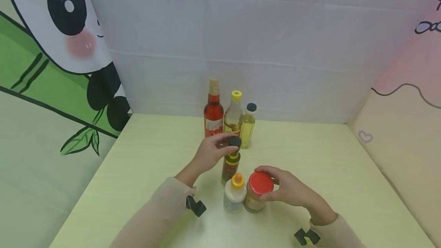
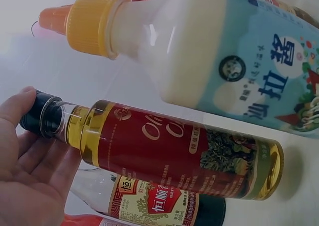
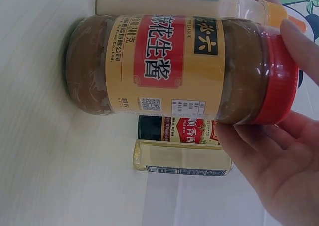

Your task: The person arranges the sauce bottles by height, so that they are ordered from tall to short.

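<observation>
Left wrist view: the olive oil bottle [image 2: 144,151] bears a dark red label with pale script, "Oli" legible on the first line, over a printed olive-branch picture. Beside it, the squeeze bottle [image 2: 194,51] carries a blue label reading 沙拉酱. The vinegar bottle [image 2: 154,201] is marked 恒顺 and 500mL. On the jar [image 3: 164,66], the right wrist view shows 花生酱 on a red panel, 300克, and 六必 on a dark panel.

Materials: the olive oil bottle is clear and cylindrical with a black cap; the jar is transparent and round, brown paste within, under a ribbed red lid. The squeeze bottle is pale, with a yellow collar and orange nozzle.

Fingers: the left hand [image 1: 218,152] has thumb and fingers closed narrowly round the black cap. The right hand [image 1: 284,187] spreads wider, thumb and fingers gripping the red lid from the right.

Positions: on the counter [image 1: 155,144], the olive oil bottle is upright, just far of the squeeze bottle; the jar is immediately right of the latter. Farther back stand a red bottle [image 1: 213,112] at left, the yellow-capped vinegar bottle, and a slim dark-capped bottle [image 1: 248,127] at right.
</observation>
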### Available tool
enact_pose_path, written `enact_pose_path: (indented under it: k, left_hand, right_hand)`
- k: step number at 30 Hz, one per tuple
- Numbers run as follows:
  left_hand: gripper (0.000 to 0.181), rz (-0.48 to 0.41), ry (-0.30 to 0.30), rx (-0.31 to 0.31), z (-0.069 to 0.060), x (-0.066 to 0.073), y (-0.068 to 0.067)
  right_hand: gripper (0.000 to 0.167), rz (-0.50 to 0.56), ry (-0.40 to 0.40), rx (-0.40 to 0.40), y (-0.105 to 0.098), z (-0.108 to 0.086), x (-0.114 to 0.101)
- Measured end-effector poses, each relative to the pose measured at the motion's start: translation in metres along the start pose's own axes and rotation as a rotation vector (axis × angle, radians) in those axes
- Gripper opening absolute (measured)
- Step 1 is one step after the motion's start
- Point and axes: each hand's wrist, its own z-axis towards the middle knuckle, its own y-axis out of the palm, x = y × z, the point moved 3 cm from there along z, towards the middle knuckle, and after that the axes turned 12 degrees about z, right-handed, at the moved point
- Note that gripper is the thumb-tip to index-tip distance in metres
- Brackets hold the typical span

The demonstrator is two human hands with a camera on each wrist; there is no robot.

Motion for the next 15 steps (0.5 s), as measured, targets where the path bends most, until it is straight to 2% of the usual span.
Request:
enact_pose_path:
  k: [6, 15]
  left_hand:
    - [0.043, 0.039, 0.034, -0.009, 0.008, 0.000, 0.001]
    - [0.044, 0.068, 0.071, -0.026, 0.021, 0.009, 0.002]
  right_hand:
    - [0.066, -0.001, -0.015, -0.002, 0.000, 0.000, 0.001]
    - [0.067, -0.007, -0.021, 0.003, 0.000, 0.000, 0.002]
